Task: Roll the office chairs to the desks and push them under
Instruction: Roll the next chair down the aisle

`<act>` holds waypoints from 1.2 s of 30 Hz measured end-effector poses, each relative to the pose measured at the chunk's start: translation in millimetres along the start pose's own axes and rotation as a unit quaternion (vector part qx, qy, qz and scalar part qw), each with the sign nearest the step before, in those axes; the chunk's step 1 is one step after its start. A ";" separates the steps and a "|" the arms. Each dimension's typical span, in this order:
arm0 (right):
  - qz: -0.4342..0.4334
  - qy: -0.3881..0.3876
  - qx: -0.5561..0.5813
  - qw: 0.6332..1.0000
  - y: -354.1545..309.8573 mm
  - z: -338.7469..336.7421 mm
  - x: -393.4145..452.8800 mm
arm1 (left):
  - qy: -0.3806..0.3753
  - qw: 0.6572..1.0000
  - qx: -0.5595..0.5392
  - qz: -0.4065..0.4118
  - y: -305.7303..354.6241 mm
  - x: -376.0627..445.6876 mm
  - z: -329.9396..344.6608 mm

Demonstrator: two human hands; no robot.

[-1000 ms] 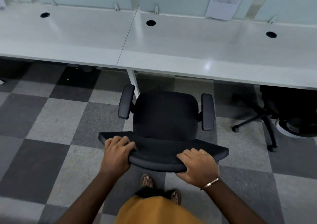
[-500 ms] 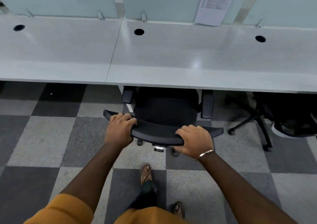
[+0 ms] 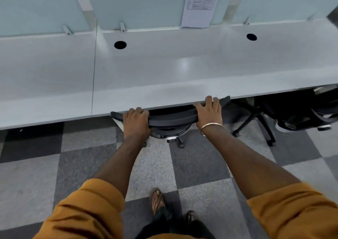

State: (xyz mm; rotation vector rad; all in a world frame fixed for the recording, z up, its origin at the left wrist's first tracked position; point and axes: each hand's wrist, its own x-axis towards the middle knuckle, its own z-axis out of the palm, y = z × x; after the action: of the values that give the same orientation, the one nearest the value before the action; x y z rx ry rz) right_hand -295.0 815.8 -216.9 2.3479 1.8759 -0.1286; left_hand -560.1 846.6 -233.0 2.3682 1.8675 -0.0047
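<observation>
Office chair [image 3: 172,117] sat almost wholly beneath the white bench [image 3: 164,70], with only the curved top edge of its black backrest and part of its base and casters showing past the bench's front edge. Left hand [image 3: 136,122] gripped the backrest's top edge near its left end, fingers curled over it. Right hand [image 3: 208,113] held the same edge near its right end, thumb along the rim and fingers reaching up against the bench's front edge; how tightly those fingers curled could not be told. A thin metal bangle [image 3: 210,126] circled the right wrist, and both arms stretched forward out of mustard-orange sleeves [image 3: 87,207].

A second office chair [image 3: 300,110], also black, was tucked under the bench to the right, its star base sticking out over the checkered grey carpet [image 3: 91,165]. Two round cable holes [image 3: 120,45] were cut into the bench top. A printed sheet [image 3: 200,4] hung on the pale partition [image 3: 139,2] behind it. A sandalled foot [image 3: 156,200] stood on the carpet between the arms.
</observation>
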 end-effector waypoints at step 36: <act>-0.085 -0.001 0.016 0.996 -3.0 12.5 -38.9 | 0.046 0.999 -0.014 0.010 -24.0 -56.1 4.5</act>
State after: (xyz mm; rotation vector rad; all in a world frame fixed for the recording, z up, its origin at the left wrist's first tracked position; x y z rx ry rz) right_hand -306.4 776.9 -223.6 2.2038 2.0853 -0.1801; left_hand -596.2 797.3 -235.3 2.4067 1.8689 0.1331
